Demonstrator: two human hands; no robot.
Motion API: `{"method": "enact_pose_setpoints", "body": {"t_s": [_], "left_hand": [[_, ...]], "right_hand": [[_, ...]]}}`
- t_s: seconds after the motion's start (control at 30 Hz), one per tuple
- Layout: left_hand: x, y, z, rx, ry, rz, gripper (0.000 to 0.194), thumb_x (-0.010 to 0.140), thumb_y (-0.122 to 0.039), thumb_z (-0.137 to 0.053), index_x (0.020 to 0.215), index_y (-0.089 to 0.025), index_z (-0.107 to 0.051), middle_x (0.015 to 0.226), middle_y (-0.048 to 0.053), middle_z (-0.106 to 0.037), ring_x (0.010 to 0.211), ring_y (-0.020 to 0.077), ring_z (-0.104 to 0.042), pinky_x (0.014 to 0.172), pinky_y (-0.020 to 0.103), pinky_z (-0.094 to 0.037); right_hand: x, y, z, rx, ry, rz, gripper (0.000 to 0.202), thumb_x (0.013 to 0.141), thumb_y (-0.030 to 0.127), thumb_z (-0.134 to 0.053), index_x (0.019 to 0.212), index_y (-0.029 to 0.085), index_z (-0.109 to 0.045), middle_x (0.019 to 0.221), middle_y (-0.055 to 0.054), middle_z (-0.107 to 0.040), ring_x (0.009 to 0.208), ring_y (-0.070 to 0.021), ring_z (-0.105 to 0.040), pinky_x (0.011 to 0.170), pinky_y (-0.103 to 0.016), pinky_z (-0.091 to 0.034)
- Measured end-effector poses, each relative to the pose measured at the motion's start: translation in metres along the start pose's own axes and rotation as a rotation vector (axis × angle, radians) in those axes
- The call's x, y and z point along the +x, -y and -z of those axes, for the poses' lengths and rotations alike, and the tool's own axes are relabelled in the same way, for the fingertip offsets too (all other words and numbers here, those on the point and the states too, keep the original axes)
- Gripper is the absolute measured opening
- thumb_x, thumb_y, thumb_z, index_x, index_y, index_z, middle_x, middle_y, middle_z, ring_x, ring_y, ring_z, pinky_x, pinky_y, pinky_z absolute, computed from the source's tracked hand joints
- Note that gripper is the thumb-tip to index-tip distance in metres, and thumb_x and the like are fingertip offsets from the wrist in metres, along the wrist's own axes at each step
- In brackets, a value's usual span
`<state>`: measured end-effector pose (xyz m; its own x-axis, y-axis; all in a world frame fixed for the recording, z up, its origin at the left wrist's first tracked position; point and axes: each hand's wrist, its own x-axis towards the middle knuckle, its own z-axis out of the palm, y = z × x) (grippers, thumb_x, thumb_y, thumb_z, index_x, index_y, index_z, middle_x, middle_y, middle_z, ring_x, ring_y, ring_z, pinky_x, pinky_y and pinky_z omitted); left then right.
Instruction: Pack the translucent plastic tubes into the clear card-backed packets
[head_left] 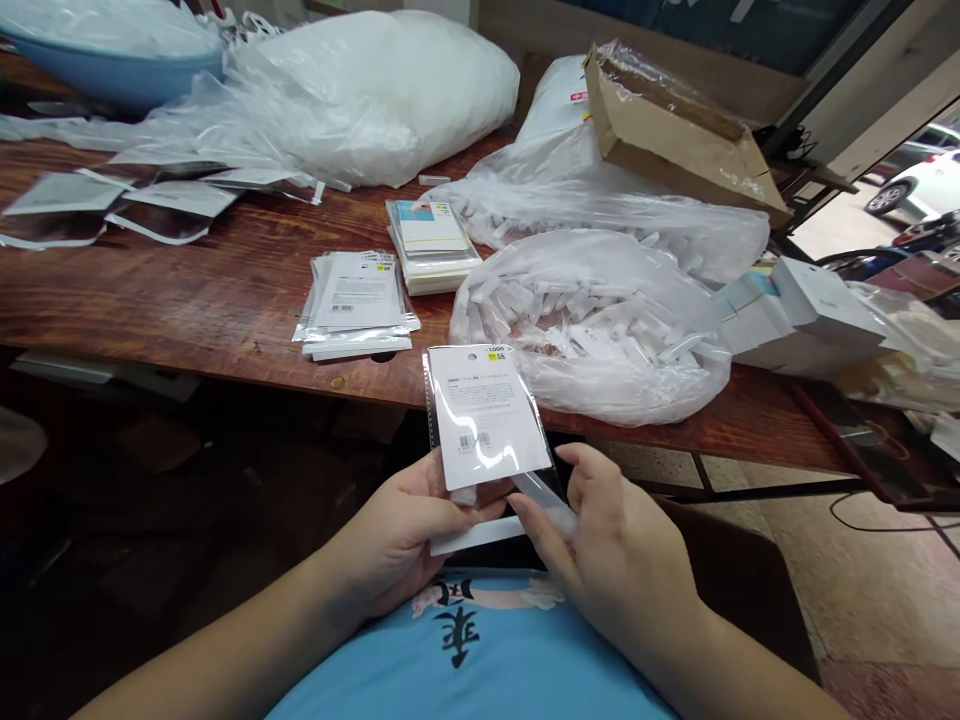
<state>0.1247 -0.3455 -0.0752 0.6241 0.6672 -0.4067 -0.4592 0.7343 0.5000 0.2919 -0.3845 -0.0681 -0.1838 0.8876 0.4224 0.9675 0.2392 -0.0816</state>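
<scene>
A clear plastic packet [491, 415] with a white printed card inside is held over my lap, just off the table edge. My left hand [416, 520] grips its lower left side, the thumb lying near the white strip at the bottom. At the lower right, my right hand [615, 530] pinches a translucent plastic piece [547, 505] against the packet's end. Whether that piece is partly inside the packet, I cannot tell. Beyond the packet lies an opened plastic bag [480, 320] full of small whitish plastic pieces [600, 325].
Packets with cards are stacked [356, 300] on the wooden table [187, 310], beside a second pile [435, 245]. Several loose pouches [172, 200] lie left. Behind are a big white bag [420, 90], a blue basin [120, 75] and a cardboard box [675, 150]. White card stacks [825, 310] stand right.
</scene>
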Motion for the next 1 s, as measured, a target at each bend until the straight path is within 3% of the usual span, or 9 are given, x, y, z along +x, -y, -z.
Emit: {"method": "enact_pose_setpoints", "body": {"t_s": [0.13,0.23,0.3,0.4,0.5,0.57,0.73,0.9,1.0], "left_hand": [[-0.001,0.002,-0.003,0.036,0.040,0.029,0.047,0.067,0.003,-0.055,0.110,-0.014,-0.058,0.112,0.011,-0.061,0.109,0.0273,-0.052,0.094,0.037,-0.038],[0.000,0.003,-0.005,0.035,0.076,0.028,0.049,0.068,0.002,-0.056,0.113,-0.017,-0.056,0.118,0.010,-0.058,0.111,0.0268,-0.050,0.095,0.037,-0.038],[0.001,0.002,-0.005,0.025,0.100,0.032,0.048,0.069,0.002,-0.055,0.113,-0.017,-0.056,0.118,0.011,-0.058,0.110,0.0269,-0.051,0.094,0.038,-0.038],[0.001,-0.002,0.001,0.010,0.067,0.049,0.048,0.067,0.006,-0.051,0.111,-0.015,-0.058,0.111,0.011,-0.062,0.103,0.0244,-0.056,0.091,0.035,-0.041],[-0.001,-0.006,0.007,-0.009,0.009,0.042,0.051,0.064,0.009,-0.050,0.106,-0.017,-0.062,0.105,0.008,-0.065,0.098,0.0199,-0.059,0.089,0.029,-0.043],[-0.002,-0.007,0.009,0.017,0.027,0.070,0.052,0.063,0.010,-0.050,0.105,-0.018,-0.063,0.103,0.007,-0.066,0.098,0.0195,-0.059,0.088,0.029,-0.043],[-0.005,-0.008,0.009,0.119,0.038,0.018,0.053,0.065,0.010,-0.050,0.103,-0.024,-0.064,0.110,0.003,-0.064,0.106,0.0177,-0.055,0.095,0.027,-0.038],[-0.008,-0.007,0.014,0.185,0.037,-0.020,0.050,0.067,0.004,-0.054,0.107,-0.026,-0.062,0.116,0.001,-0.060,0.112,0.0214,-0.050,0.100,0.033,-0.034],[-0.010,-0.007,0.015,0.280,-0.004,-0.065,0.041,0.070,-0.003,-0.057,0.104,-0.024,-0.064,0.114,0.003,-0.061,0.112,0.0246,-0.050,0.101,0.038,-0.032]], "right_hand": [[0.004,0.002,-0.018,-0.059,-0.278,0.163,0.060,0.078,0.051,-0.050,0.118,0.012,-0.029,0.097,-0.017,-0.053,0.091,-0.0276,-0.051,0.075,-0.041,-0.042],[0.010,0.003,-0.023,-0.069,-0.262,0.155,0.069,0.075,0.055,-0.051,0.124,0.014,-0.025,0.120,-0.022,-0.041,0.114,-0.0335,-0.035,0.090,-0.051,-0.032],[0.016,-0.003,-0.017,0.051,-0.123,0.129,0.076,0.076,0.055,-0.049,0.130,0.014,-0.016,0.130,-0.023,-0.031,0.124,-0.0337,-0.025,0.095,-0.053,-0.028],[0.022,-0.018,0.001,0.306,0.266,0.131,0.088,0.075,0.053,-0.052,0.136,0.013,-0.002,0.140,-0.021,-0.020,0.129,-0.0300,-0.021,0.097,-0.048,-0.033],[0.025,-0.028,0.015,0.431,0.561,0.089,0.079,0.076,0.045,-0.055,0.138,0.020,-0.011,0.138,-0.013,-0.032,0.123,-0.0251,-0.036,0.095,-0.041,-0.039],[0.026,-0.026,0.017,0.471,0.620,0.020,0.066,0.080,0.037,-0.052,0.137,0.024,-0.020,0.128,-0.008,-0.048,0.111,-0.0215,-0.050,0.088,-0.036,-0.045],[0.027,-0.010,-0.002,0.316,0.408,-0.061,0.060,0.078,0.022,-0.048,0.135,0.019,-0.027,0.111,-0.010,-0.061,0.085,-0.0241,-0.062,0.065,-0.037,-0.052],[0.021,-0.006,-0.017,0.374,0.292,-0.017,0.059,0.081,0.020,-0.042,0.136,0.015,-0.022,0.107,-0.009,-0.062,0.087,-0.0209,-0.062,0.067,-0.033,-0.053],[0.019,-0.004,-0.021,0.377,0.148,0.030,0.051,0.082,0.015,-0.037,0.133,0.014,-0.032,0.097,-0.008,-0.066,0.082,-0.0191,-0.062,0.068,-0.031,-0.053]]}}
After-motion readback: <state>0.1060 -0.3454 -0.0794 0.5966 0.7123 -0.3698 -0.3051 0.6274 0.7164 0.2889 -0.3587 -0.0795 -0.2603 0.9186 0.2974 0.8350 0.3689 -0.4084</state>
